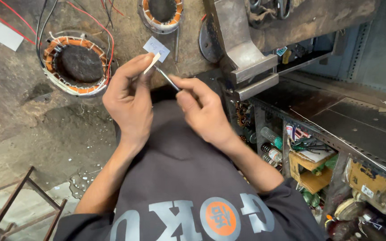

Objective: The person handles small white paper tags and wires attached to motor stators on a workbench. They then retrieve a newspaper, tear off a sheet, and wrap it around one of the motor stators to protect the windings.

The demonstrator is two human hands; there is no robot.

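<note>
Dark shirt fabric fills the bottom of the view, and both forearms rise from it toward twelve o'clock, meeting over the edge of the worktop (18, 111). At about eleven o'clock from the middle of the frame the left hand (128, 100) has its fingers pinched on a small pale strip (152, 63) that looks like paper or card, tilted up so that its free end faces the other hand. At about one o'clock from the middle the right hand (204, 111) has its fingers closed on a thin metal tool (167, 79) whose tip meets the strip's lower end — held like a pen, probably for fine control of the point. Both things are raised close to the eyes, clear of the worktop. At ten o'clock lies a wound motor stator (77, 63) with red and black wires (101, 27); a second stator (161, 12) sits at twelve. A metal vise (246, 62) stands at one o'clock, and cluttered shelves (327, 165) fill four o'clock.
</note>
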